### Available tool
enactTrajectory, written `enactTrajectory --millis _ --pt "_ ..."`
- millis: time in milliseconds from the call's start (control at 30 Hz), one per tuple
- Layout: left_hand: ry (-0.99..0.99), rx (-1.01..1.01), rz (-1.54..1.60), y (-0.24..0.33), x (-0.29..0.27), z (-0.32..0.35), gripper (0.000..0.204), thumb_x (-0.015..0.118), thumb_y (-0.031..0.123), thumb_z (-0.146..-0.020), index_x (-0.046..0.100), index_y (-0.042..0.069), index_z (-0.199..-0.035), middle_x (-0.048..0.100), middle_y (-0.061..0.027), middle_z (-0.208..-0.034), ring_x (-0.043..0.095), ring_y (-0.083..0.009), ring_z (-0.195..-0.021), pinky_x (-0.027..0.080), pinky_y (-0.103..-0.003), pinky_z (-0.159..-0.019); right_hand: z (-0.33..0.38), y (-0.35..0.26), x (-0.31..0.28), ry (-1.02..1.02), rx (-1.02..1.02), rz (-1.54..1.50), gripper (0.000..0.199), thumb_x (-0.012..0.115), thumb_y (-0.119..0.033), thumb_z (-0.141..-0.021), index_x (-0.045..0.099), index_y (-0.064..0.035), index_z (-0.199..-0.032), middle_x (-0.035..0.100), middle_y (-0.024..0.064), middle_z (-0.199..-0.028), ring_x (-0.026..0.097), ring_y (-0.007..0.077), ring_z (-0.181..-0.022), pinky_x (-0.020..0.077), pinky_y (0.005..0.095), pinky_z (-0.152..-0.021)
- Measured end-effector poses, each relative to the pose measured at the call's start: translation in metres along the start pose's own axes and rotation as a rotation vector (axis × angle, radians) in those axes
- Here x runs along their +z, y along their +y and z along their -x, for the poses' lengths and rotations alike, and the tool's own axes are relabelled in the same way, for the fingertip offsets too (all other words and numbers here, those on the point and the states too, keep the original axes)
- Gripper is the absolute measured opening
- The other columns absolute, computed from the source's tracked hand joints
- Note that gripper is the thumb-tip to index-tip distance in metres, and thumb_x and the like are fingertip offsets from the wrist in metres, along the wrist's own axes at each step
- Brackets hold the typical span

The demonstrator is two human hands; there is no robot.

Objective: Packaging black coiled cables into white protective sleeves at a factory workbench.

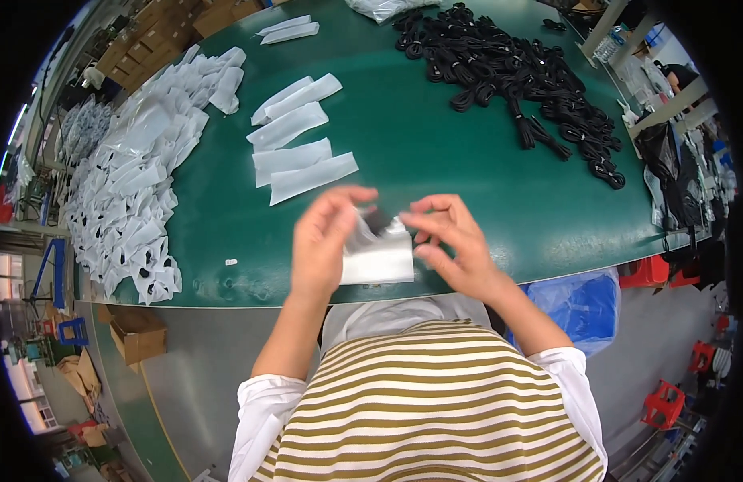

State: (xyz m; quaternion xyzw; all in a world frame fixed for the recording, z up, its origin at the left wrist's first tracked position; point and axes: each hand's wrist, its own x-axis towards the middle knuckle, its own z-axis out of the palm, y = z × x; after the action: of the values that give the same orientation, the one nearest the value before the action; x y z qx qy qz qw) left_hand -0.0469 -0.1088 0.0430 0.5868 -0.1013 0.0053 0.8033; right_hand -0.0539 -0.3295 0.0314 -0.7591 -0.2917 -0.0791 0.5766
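One small clear bag [379, 255], gripped by left hand [323, 241] and right hand [451, 241], fingers pinched shut; five empty bags [295, 149] far left; one black cable heap [508, 76] far right.

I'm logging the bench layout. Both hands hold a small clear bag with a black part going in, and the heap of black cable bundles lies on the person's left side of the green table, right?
Not quite. The head view shows the black cable bundles heaped at the far right of the green table; the left side holds the pile of filled bags. The left hand and right hand do hold the small clear bag.
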Motion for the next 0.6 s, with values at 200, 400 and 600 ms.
enactTrajectory --millis 200,400,600 --pt "0.04 0.107 0.058 0.022 -0.013 -0.028 0.019 0.055 0.017 -0.101 0.061 -0.001 -0.102 0.063 -0.0145 -0.121 0.058 -0.0269 -0.12 0.045 -0.039 -0.102 -0.023 0.01 -0.025 0.022 -0.022 0.121 0.041 0.063 0.002 -0.087 0.064 -0.0052 -0.128 0.056 0.0124 -0.122 0.06 0.0159 -0.086 0.0493 0.0271 -0.074" --pt "-0.03 -0.018 0.125 0.007 0.009 -0.034 0.027 0.06 0.019 -0.099 0.061 -0.003 -0.113 0.063 -0.0145 -0.119 0.058 -0.0208 -0.114 0.043 -0.035 -0.101 -0.051 -0.011 0.006 -0.007 -0.27 0.087 0.045 0.07 0.005 -0.08 0.066 -0.0046 -0.124 0.058 0.0133 -0.119 0.063 0.0193 -0.086 0.053 0.0313 -0.072" --pt "-0.032 -0.099 0.272 0.01 0.009 -0.043 0.027 0.059 0.019 -0.099 0.061 -0.004 -0.113 0.062 -0.016 -0.12 0.059 -0.0212 -0.113 0.046 -0.036 -0.099 -0.071 0.002 0.021 0.137 -0.41 0.237 0.04 0.076 0.005 -0.076 0.069 -0.0023 -0.115 0.06 0.0137 -0.11 0.064 0.0222 -0.085 0.0548 0.0317 -0.069"
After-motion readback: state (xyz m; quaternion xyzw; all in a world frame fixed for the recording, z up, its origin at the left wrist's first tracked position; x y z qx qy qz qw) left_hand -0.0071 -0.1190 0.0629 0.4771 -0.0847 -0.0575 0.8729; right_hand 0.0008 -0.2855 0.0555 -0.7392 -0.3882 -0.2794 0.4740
